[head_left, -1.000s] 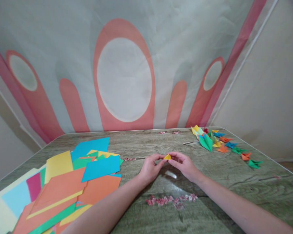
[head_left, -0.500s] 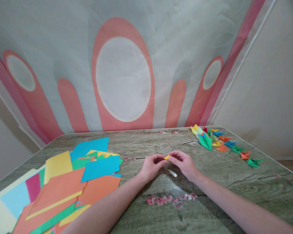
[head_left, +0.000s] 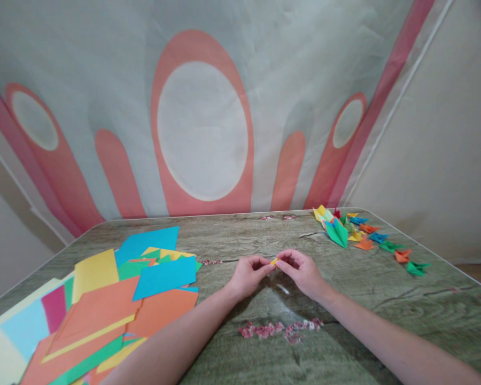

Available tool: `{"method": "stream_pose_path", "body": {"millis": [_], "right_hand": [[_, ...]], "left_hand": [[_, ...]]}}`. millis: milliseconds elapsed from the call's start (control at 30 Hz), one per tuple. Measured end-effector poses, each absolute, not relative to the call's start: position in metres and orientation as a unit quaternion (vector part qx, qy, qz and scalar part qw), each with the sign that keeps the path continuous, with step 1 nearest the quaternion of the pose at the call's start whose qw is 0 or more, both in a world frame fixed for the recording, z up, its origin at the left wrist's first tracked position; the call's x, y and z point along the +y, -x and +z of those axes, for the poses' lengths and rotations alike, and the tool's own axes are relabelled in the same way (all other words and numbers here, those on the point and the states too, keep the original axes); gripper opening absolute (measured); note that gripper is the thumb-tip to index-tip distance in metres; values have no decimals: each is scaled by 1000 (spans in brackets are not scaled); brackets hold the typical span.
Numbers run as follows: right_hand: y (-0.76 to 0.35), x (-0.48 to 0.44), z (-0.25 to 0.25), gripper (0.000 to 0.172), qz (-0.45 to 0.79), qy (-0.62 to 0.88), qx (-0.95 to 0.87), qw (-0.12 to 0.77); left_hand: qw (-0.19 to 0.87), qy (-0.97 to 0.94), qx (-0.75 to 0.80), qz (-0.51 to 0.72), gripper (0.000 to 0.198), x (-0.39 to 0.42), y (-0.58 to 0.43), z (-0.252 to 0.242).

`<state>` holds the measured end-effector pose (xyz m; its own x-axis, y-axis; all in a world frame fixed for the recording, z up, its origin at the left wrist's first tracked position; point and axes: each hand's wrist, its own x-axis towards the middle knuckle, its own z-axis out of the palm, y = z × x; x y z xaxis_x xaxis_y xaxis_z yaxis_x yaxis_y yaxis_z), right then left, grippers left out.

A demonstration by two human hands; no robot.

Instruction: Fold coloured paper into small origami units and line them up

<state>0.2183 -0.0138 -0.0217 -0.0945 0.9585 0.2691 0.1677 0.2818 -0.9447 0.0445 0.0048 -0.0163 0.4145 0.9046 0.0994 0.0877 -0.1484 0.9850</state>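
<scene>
Near the middle of the table, a small folded yellow paper (head_left: pixel 273 262) is pinched between the fingertips of both hands. My left hand (head_left: pixel 247 275) grips its left end, thumb against fingers. From the other side my right hand (head_left: pixel 300 271) holds it the same way, fingers curled over the top. Only a thin strip of the yellow paper shows; the fingers cover the rest. Both hands are just above the wood-grain tabletop (head_left: pixel 240 235).
Coloured paper sheets (head_left: pixel 104 299) lie in a loose pile at the left. Several small folded paper figures (head_left: pixel 402 256) line the right side, beside a green and yellow paper plane (head_left: pixel 336 233). A printed fabric backdrop (head_left: pixel 276 64) hangs behind the table.
The yellow paper shows as a narrower strip than before, turned slightly between the fingertips. Both hands have stayed almost in place, and the other papers have not moved.
</scene>
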Motion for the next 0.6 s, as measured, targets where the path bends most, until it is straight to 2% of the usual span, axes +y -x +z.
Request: {"method": "stream_pose_path", "body": {"millis": [433, 600], "right_hand": [[-215, -19, -19, 15, 355, 454, -649, 497], [-214, -17, -21, 23, 383, 449, -634, 500]], "left_hand": [[524, -649, 394, 387, 26, 4, -47, -15], [529, -630, 398, 406, 27, 5, -47, -16]]}}
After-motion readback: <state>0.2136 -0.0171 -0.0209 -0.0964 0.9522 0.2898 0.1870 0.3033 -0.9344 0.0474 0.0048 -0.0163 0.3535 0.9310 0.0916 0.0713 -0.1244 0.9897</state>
